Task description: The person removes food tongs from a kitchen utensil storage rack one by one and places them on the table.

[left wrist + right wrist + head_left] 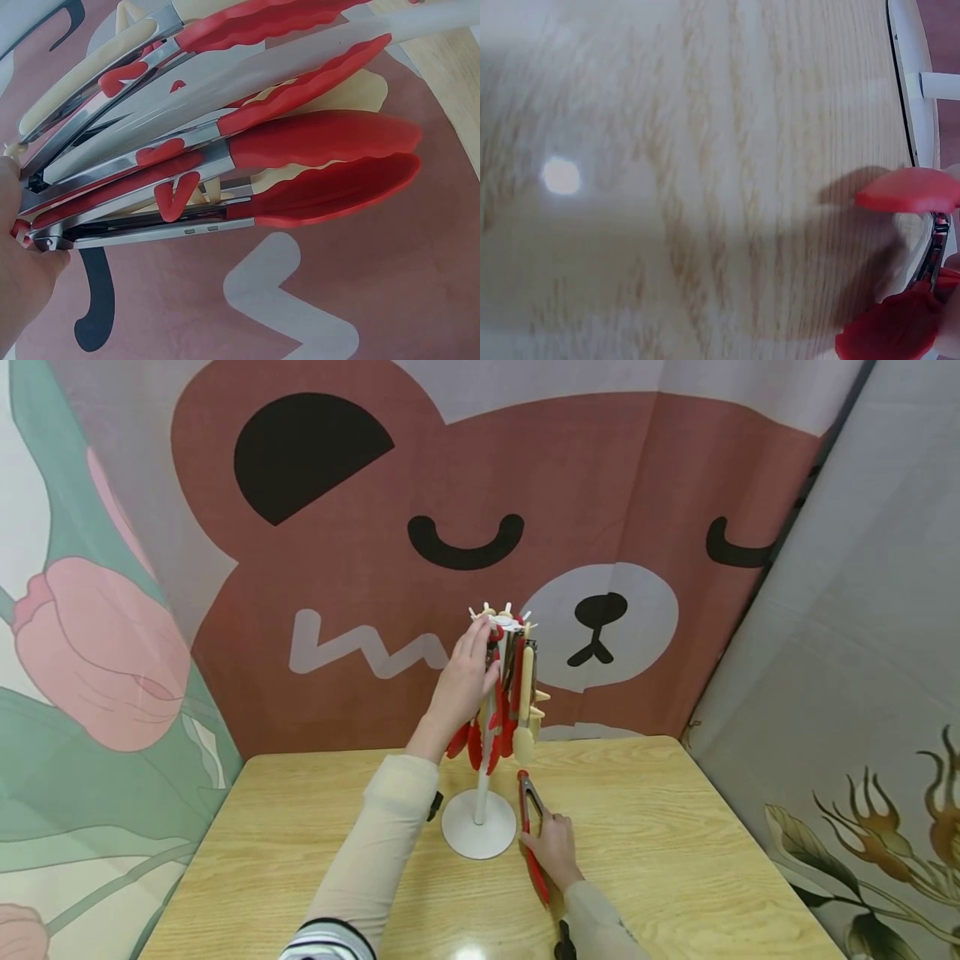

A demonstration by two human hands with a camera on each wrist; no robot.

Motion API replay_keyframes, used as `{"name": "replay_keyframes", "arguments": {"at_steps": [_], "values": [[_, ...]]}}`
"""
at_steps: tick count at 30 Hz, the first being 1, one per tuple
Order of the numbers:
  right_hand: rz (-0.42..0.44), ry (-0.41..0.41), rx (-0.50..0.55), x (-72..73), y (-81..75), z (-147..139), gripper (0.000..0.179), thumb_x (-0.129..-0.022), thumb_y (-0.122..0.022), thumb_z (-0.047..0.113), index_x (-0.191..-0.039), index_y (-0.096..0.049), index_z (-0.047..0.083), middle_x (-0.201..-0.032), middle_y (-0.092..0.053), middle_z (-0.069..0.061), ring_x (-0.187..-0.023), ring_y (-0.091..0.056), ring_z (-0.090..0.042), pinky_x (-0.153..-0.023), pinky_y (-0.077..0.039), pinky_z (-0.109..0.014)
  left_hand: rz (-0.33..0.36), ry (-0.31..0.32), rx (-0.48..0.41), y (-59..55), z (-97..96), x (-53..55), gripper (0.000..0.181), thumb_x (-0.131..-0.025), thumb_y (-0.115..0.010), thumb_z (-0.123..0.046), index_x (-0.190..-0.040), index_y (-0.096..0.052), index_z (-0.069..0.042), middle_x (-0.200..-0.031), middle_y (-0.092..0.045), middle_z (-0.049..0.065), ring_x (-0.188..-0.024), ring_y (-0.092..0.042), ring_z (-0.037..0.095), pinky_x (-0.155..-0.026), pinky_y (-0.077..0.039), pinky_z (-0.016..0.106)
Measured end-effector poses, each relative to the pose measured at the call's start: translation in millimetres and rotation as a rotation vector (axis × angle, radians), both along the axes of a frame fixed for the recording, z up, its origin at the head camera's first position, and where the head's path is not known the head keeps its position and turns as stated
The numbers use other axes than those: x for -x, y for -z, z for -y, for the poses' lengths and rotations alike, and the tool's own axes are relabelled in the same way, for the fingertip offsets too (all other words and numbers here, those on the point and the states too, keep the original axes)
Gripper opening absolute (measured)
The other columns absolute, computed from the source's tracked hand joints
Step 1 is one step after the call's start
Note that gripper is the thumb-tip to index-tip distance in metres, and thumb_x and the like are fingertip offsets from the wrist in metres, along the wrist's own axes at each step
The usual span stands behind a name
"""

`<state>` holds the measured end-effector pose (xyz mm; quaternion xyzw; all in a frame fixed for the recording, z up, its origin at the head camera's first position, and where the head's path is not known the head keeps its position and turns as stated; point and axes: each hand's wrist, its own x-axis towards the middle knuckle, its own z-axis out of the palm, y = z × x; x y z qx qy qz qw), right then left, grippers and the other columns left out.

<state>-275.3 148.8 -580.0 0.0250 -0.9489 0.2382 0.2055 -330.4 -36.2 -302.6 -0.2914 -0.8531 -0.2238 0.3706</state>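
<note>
Right grip (557,847) in a pinch around red tongs (535,870), both ends beyond it

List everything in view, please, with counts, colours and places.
Stand: one, white, on the table
Table: one, light wood, below the stand
Loose tongs: one, red and metal, beside the stand
Hanging tongs: several, count unclear, red, cream and metal, on the stand
Bear cloth: one, mainly brown, behind the table
Left cloth: one, pink-green floral, left
Right cloth: one, grey floral, right
Sleeves: two, cream, lower centre
Wrist pieces: two, black, beside sleeves
Left grip: one, at the hanging tongs
Right grip: one, holding loose tongs
</note>
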Motion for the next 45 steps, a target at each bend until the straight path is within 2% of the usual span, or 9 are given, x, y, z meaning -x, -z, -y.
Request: {"name": "replay_keyframes", "arguments": {"at_steps": [13, 20, 26, 28, 32, 39, 42, 45], "values": [[0.041, 0.014, -0.061, 1.2, -1.2, -1.2, 0.054, -0.060, -0.077, 0.032, -0.094, -0.062, -0.008, -0.074, -0.055, -0.017, -0.068, -0.050, -0.032, -0.057, -0.042, -0.041, 0.007, -0.004, -0.001, 0.4, -0.6, 0.5, 0.059, -0.086, -0.058, -0.013, -0.135, -0.029, 0.004, -0.141, -0.026, 0.013, -0.121, -0.033, 0.023, -0.096, -0.033, 0.028], [0.109, 0.020, -0.108, 1.0, -6.5, -0.4, 0.059, -0.063, -0.075, 0.040, -0.097, -0.061, -0.006, -0.074, -0.053, -0.015, -0.069, -0.051, -0.032, -0.054, -0.042, -0.043, 0.008, -0.003, -0.006, -0.5, -0.4, -0.2, 0.060, -0.085, -0.059, -0.012, -0.135, -0.030, 0.005, -0.141, -0.027, 0.014, -0.122, -0.033, 0.024, -0.096, -0.034, 0.029], [0.217, 0.033, -0.041, 3.2, -9.1, -2.0, 0.065, -0.067, -0.072, 0.046, -0.106, -0.060, -0.004, -0.082, -0.055, -0.016, -0.077, -0.051, -0.033, -0.059, -0.043, -0.045, 0.014, -0.010, -0.006, -0.4, -1.0, -0.2, 0.060, -0.085, -0.060, -0.012, -0.135, -0.030, 0.004, -0.141, -0.027, 0.014, -0.122, -0.033, 0.023, -0.095, -0.034, 0.029], [0.230, 0.041, -0.007, 3.3, -9.4, -3.3, 0.065, -0.068, -0.071, 0.046, -0.108, -0.059, -0.004, -0.085, -0.055, -0.017, -0.080, -0.051, -0.034, -0.060, -0.043, -0.046, 0.013, -0.012, -0.007, -0.3, -1.2, -0.2, 0.061, -0.085, -0.060, -0.012, -0.135, -0.030, 0.004, -0.141, -0.027, 0.014, -0.122, -0.033, 0.023, -0.095, -0.034, 0.029], [0.205, 0.053, 0.039, 2.6, -9.3, -6.2, 0.059, -0.071, -0.070, 0.043, -0.107, -0.060, -0.003, -0.087, -0.056, -0.017, -0.082, -0.052, -0.035, -0.061, -0.044, -0.046, 0.010, -0.015, -0.005, 0.2, -1.4, -0.3, 0.060, -0.085, -0.060, -0.012, -0.135, -0.030, 0.004, -0.141, -0.027, 0.014, -0.121, -0.034, 0.023, -0.095, -0.034, 0.029], [0.122, 0.028, 0.053, 3.6, -15.5, -10.7, 0.055, -0.076, -0.067, 0.040, -0.104, -0.059, -0.007, -0.082, -0.055, -0.016, -0.079, -0.053, -0.035, -0.061, -0.044, -0.046, -0.003, -0.015, -0.006, 0.6, -1.3, 0.1, 0.060, -0.085, -0.060, -0.012, -0.135, -0.030, 0.004, -0.141, -0.027, 0.013, -0.121, -0.034, 0.023, -0.095, -0.034, 0.029], [0.128, 0.030, 0.098, 4.2, -20.3, -11.7, 0.053, -0.077, -0.065, 0.038, -0.106, -0.058, -0.006, -0.081, -0.055, -0.013, -0.082, -0.052, -0.034, -0.062, -0.044, -0.047, -0.002, -0.014, -0.003, 0.4, -1.2, -0.3, 0.060, -0.085, -0.059, -0.012, -0.135, -0.030, 0.004, -0.141, -0.026, 0.013, -0.121, -0.034, 0.023, -0.095, -0.034, 0.029], [0.095, 0.021, 0.142, 4.8, -24.4, -11.9, 0.055, -0.079, -0.063, 0.041, -0.106, -0.058, -0.006, -0.081, -0.055, -0.015, -0.082, -0.052, -0.035, -0.062, -0.043, -0.048, -0.004, -0.016, -0.004, 0.5, -1.1, -0.1, 0.060, -0.085, -0.060, -0.012, -0.134, -0.030, 0.004, -0.141, -0.027, 0.013, -0.120, -0.035, 0.023, -0.094, -0.035, 0.029]]}}
